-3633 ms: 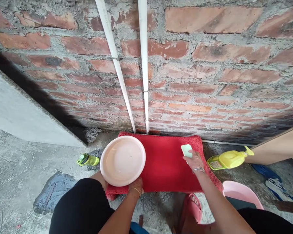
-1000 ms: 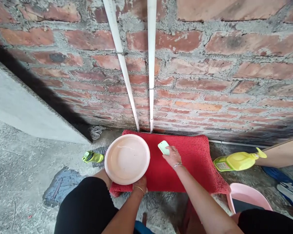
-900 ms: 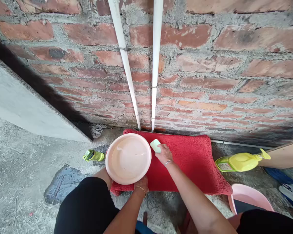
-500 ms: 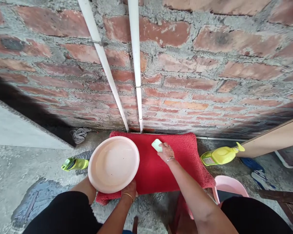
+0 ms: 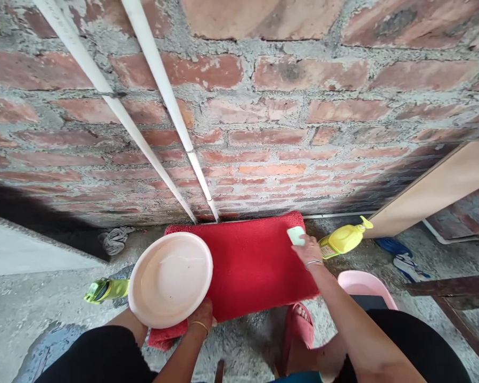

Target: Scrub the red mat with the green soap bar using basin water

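Observation:
My left hand grips the near rim of a pale pink plate, holding it tilted above the left end of a red mat. My right hand holds a small mint-green sponge pressed on the mat's far right corner. The mat lies on the concrete floor against a brick wall.
A yellow detergent bottle lies just right of the mat. A pink basin sits by my right knee. A green bottle lies left of the plate, a rag by the wall. Two white pipes run down the wall. A blue sandal lies far right.
My right hand slid the sponge from the mat's middle back to its right end. The plate stayed in my left hand. My view swung right.

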A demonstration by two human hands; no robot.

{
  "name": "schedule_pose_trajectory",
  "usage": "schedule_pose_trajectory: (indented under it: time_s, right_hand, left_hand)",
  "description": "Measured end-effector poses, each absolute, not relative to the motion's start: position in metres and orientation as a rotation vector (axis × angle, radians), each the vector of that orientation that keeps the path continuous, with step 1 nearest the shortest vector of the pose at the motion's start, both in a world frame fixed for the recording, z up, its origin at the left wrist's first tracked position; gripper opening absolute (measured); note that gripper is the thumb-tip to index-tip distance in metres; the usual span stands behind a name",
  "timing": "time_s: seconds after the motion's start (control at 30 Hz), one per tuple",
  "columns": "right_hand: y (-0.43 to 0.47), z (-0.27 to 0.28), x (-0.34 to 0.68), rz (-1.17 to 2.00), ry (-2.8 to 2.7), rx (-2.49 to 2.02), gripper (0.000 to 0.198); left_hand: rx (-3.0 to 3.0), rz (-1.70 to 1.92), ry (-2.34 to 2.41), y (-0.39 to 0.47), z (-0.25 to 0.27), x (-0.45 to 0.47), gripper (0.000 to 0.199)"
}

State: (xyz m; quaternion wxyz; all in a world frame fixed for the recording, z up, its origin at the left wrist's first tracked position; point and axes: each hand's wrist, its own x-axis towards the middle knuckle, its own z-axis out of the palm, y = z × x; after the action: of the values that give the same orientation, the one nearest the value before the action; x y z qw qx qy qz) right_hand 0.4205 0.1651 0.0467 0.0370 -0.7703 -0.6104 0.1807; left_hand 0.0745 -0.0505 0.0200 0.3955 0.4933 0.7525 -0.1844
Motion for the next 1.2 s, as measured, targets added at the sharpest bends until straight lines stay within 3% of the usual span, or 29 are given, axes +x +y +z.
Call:
schedule_pose_trajectory:
  time_s: [0.17,0.3,0.67,1.03,1.2]
  right_hand:
    - [0.174,0.042,0.339,0.565,-2.351,-1.966,0.046]
    - [0.188,0.039,0.332,0.554,-2.477,-1.948,0.048]
    - [0.172,0.041,0.485,0.525,-1.636,-2.655,0.055]
    - [0.103,0.030,0.235,0.702,-2.572,-1.592,0.043]
    - [0.115,0.032,0.236,0.722,-2.667,-1.621,0.044]
  left_hand:
    - [1.416,-0.572,1.979,-0.052,0.011,0.072,0.041]
    - [1.436,-0.617,1.975,-0.052,0.005,0.071,0.038]
    - [1.382,-0.597,1.955,-0.049,0.009,0.075,0.042]
    - [1.382,-0.542,1.999,-0.052,0.004,0.073,0.042]
    - [1.374,-0.558,1.987,-0.051,-0.003,0.071,0.041]
